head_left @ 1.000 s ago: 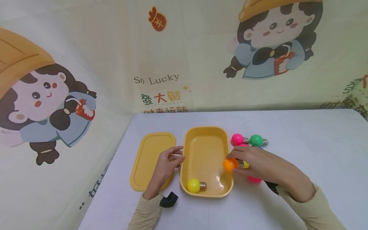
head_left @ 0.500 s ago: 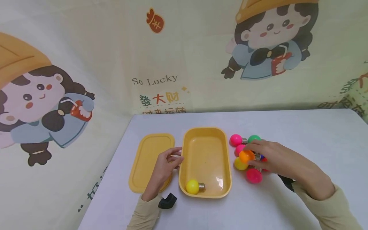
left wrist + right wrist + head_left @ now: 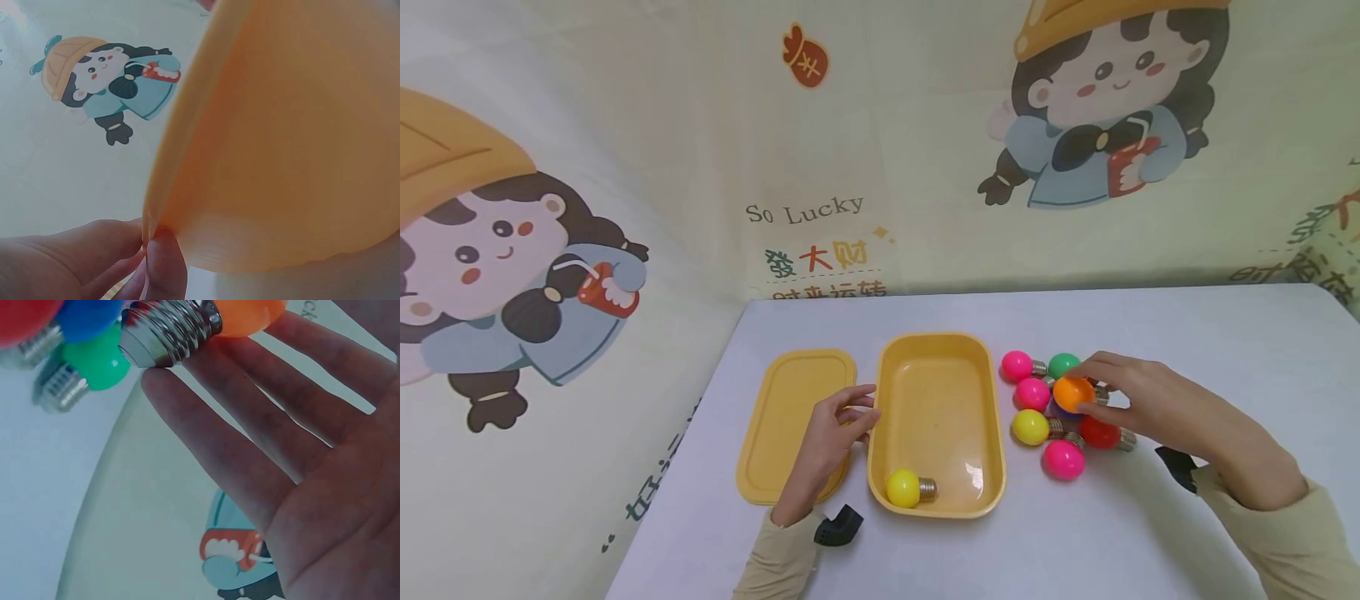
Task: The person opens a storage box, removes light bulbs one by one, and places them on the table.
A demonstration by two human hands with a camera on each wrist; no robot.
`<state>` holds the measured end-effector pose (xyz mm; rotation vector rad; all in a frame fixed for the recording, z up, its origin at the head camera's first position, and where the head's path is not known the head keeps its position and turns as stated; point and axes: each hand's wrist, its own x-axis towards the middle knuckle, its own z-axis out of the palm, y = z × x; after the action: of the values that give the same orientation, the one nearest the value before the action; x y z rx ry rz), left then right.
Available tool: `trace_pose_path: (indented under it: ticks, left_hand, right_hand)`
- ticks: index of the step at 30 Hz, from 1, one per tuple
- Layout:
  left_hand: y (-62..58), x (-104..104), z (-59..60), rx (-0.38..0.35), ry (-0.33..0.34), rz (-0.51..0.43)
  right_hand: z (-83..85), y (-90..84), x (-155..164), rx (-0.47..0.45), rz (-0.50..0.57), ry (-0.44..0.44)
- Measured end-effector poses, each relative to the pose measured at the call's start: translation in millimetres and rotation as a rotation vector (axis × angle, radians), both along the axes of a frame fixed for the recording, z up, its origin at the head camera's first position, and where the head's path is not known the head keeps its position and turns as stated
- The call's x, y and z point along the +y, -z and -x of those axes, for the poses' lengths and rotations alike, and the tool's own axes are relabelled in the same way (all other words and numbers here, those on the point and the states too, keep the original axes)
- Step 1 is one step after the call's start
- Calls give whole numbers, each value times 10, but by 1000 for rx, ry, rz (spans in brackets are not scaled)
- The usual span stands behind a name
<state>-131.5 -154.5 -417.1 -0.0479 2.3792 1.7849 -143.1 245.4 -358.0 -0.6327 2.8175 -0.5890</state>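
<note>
Right of centre in the head view, the right hand (image 3: pixel 1157 400) holds an orange bulb (image 3: pixel 1072 393) at its fingertips, just above a cluster of coloured bulbs lying on the bench (image 3: pixel 1187 333); from the wrist the fingers (image 3: pixel 262 444) look nearly straight, the bulb's metal screw base (image 3: pixel 170 328) resting against them. Under and around it lie a green bulb (image 3: pixel 1063 364), two pink bulbs (image 3: pixel 1017 365) close together at the cluster's upper left, a yellow bulb (image 3: pixel 1030 427), a red bulb (image 3: pixel 1101 433) and another pink one (image 3: pixel 1063 459) lowest in the group. Left of the cluster stands an open yellow box (image 3: pixel 992 417), with a single yellow bulb (image 3: pixel 904 488) in its lower left corner. The left hand (image 3: pixel 827 442) pinches the box's left rim between thumb and fingers (image 3: pixel 164 262). The flat yellow lid (image 3: pixel 782 417) lies further left, partly under that hand.
</note>
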Motion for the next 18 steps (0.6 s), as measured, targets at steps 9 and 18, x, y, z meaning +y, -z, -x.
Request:
trace_pose_path:
  ticks: [9,18]
  left_hand:
    - [3,-5,2,12,9,4]
    - [-15,2,-8,8,0,-7]
  right_hand:
    - [68,127,165,31,-20,33]
    - [110,214,287,125,-14,22]
